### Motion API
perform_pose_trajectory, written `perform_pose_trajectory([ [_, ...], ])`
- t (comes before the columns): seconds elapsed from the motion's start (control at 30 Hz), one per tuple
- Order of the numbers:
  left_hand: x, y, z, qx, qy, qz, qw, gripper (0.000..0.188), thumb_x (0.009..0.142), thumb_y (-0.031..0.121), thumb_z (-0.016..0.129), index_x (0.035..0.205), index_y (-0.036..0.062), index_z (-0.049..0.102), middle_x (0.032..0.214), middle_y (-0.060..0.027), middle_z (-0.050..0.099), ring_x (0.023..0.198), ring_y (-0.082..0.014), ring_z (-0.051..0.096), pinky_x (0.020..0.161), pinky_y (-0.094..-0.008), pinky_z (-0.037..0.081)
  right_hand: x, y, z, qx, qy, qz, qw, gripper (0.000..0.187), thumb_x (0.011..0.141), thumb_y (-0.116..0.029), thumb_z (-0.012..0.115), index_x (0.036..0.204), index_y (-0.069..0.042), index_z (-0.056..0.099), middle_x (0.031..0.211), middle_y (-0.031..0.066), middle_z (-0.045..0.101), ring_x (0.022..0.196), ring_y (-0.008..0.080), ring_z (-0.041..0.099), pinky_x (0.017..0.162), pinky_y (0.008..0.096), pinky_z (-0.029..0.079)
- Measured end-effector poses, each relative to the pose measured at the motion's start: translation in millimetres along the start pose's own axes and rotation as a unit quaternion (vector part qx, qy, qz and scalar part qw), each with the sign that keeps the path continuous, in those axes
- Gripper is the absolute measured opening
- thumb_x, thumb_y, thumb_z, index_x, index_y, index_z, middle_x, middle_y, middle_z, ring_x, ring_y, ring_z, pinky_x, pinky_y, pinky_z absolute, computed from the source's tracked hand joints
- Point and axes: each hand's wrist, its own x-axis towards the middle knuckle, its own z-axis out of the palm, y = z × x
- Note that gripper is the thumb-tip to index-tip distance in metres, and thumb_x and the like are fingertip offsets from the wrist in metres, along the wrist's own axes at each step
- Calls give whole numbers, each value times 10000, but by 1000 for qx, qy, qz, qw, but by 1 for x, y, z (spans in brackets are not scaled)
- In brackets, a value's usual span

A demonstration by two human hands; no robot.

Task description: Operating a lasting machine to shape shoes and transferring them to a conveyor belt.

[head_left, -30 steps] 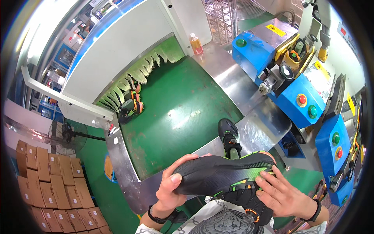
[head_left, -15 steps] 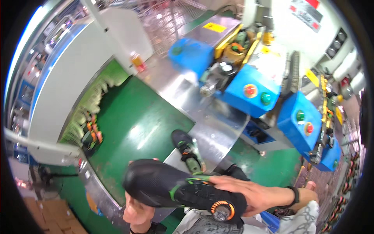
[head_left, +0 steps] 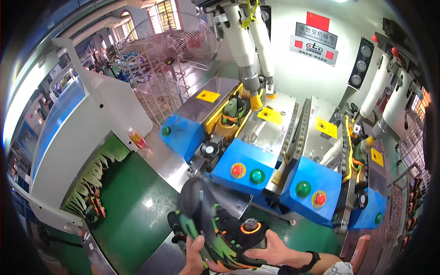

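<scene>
Grasping the shoe (head_left: 213,230) with left hand (head_left: 194,257) on its green side and right hand (head_left: 274,251) beside the collar (head_left: 257,238); best steadied with light pressure to avoid denting.

A shoe-factory workshop, this was, and the white machine (head_left: 293,85) gave it away: blue control boxes (head_left: 243,156) with red and green buttons (head_left: 238,170), round dials (head_left: 361,65) on its front! Left of that machine ran a green belt (head_left: 137,197), shoes (head_left: 95,210) sitting by a fringed tunnel (head_left: 78,133); off its far left, a big caged fan (head_left: 171,52)! Right of the machine, more footwear (head_left: 415,197) lined up; before it, a dark shoe (head_left: 208,229) was held!
</scene>
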Motion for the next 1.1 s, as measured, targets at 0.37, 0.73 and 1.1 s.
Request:
perform_pose_trajectory([
  [0.37,401,59,161,511,-165,117,836,962,738,159,677,1469,-33,82,1455,-236,346,1355,-330,342,1096,-356,301,51,-78,-50,-44,257,38,965,238,727,-79,678,954,-9,665,917,107,679,855,219,639,786,341,501],
  [0.73,534,87,219,358,-318,-44,877,479,536,-70,652,1001,11,569,886,-116,604,771,-258,605,643,-373,510,120,-104,-47,65,361,21,930,258,709,-66,656,959,-10,632,883,55,642,794,178,604,729,324,493],
  [1.1,366,139,-88,-40,77,179,980,263,724,137,543,947,1,574,919,-113,587,917,-247,604,835,-359,503,330,-165,-115,325,232,150,905,176,807,-33,553,978,-6,580,953,107,634,905,221,644,835,361,536],
])
